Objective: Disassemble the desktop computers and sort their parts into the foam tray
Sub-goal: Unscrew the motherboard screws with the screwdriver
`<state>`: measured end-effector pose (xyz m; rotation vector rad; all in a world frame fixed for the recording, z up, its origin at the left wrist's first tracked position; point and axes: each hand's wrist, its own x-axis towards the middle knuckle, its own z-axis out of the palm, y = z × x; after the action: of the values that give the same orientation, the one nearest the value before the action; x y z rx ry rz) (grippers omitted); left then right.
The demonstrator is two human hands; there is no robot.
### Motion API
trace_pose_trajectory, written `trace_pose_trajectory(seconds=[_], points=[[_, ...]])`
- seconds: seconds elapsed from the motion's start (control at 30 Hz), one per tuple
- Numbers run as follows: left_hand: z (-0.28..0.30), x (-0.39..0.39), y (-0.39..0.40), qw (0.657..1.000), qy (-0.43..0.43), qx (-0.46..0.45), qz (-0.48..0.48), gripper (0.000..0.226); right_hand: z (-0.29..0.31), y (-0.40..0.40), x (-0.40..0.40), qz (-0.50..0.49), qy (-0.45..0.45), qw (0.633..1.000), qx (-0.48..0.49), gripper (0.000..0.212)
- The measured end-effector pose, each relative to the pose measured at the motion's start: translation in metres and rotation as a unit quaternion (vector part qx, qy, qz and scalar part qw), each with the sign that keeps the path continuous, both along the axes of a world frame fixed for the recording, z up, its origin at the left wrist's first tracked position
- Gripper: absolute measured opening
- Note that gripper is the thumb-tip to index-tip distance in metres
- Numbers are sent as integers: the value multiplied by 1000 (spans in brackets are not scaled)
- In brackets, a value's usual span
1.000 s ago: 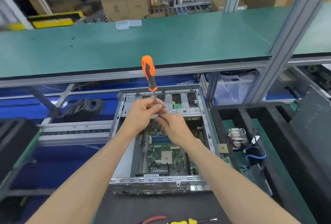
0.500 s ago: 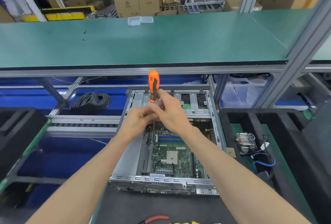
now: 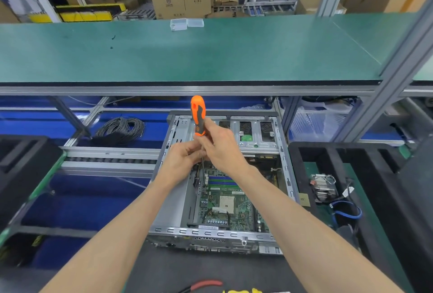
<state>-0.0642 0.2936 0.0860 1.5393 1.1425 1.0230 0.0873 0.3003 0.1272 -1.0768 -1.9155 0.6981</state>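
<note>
The desktop computer (image 3: 222, 182) is lying open on its side on the dark work surface (image 3: 187, 271) right in front of the person, its silver metal frame showing a green motherboard (image 3: 230, 203) with a pale square socket in the middle and green and blue memory slots above it. At the far end of the case a perforated drive cage (image 3: 254, 134) is sitting with a small green tab on it. Above the case, the right hand (image 3: 221, 146) is gripping the lower end of an orange and grey screwdriver (image 3: 198, 115), which is standing nearly upright with its thin shaft running down toward the board's upper left corner. The left hand (image 3: 181, 159) is curling its fingers just beside the shaft under the right hand; whether it is actually pinching the shaft I cannot tell. To the right, a black foam tray (image 3: 384, 175) is holding a finned metal heatsink (image 3: 324, 187) and a looped blue cable (image 3: 346, 210) in one of its compartments, with a small square chip (image 3: 304, 199) lying on the tray's near wall. Another black foam block (image 3: 21, 168) is sitting on the left. Red-handled pliers (image 3: 203, 285) are lying at the near edge. Behind the case a coil of dark wire (image 3: 120, 129) is resting on a blue surface, a long green shelf (image 3: 187, 53) is spanning the station overhead, and cardboard boxes (image 3: 180, 1) are stacked beyond it.
</note>
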Motion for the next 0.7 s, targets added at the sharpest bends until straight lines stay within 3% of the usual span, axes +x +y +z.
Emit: trace_pose_trajectory(seconds=[0.7], points=[[-1,0,-1,1000,-13,13,-4,30,-1,-2,-1,-9,4,1000,12,6]])
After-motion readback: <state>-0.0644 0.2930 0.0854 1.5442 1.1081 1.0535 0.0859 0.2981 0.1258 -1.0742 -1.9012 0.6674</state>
